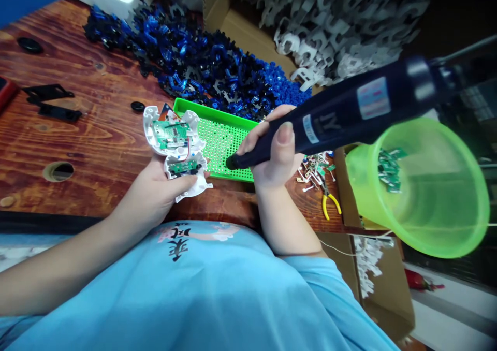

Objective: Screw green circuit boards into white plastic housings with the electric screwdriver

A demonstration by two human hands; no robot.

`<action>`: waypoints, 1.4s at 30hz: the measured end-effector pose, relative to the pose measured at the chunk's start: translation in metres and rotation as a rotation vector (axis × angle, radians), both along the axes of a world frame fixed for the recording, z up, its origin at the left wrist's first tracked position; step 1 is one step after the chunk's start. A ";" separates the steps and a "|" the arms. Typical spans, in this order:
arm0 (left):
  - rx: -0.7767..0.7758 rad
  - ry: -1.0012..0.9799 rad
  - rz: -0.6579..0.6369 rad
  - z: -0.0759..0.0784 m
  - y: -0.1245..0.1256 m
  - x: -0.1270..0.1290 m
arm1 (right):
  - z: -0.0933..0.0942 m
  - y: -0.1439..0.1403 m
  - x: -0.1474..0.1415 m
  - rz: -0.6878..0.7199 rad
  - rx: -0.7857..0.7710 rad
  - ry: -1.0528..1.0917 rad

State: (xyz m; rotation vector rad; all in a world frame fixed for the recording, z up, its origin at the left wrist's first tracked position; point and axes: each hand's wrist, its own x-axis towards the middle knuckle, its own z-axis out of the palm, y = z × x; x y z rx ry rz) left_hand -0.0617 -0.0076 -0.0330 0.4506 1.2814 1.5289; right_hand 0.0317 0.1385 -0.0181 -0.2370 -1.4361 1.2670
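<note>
Between the thumb and fingers of my left hand (165, 185) is a white plastic shell (152, 126), with green circuit boards (173, 133) fitted inside its two portions. A short red wire runs between the boards. My right hand (277, 157) is wrapped around a dark electric screwdriver (330, 110) whose nose points left. That nose is over a green perforated tray (217, 110), apart from the shell. Small shiny pieces, seemingly screws, sit in the tray's holes.
Blue and black plastic parts (186, 56) are heaped behind the tray, near a cardboard box of white parts (330, 35). To the right are yellow-handled pliers (330, 203), small loose boards and a translucent green bucket (435, 185). Black pieces (58, 112) and a round hole (58, 172) mark the table's left.
</note>
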 end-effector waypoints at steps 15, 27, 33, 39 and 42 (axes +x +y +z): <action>0.016 -0.033 0.012 -0.001 0.000 0.001 | -0.013 0.001 -0.003 0.053 0.034 0.007; 0.003 -0.047 0.035 0.004 0.001 0.002 | 0.011 -0.003 0.005 -0.015 0.003 0.007; 0.002 -0.069 0.055 0.010 0.006 0.005 | -0.011 -0.001 0.001 0.080 0.030 -0.042; 0.032 -0.081 0.066 0.006 0.006 0.004 | -0.008 -0.002 0.002 0.064 0.020 -0.056; 0.055 -0.075 0.052 0.004 0.006 0.003 | -0.007 -0.002 0.001 0.090 0.021 -0.029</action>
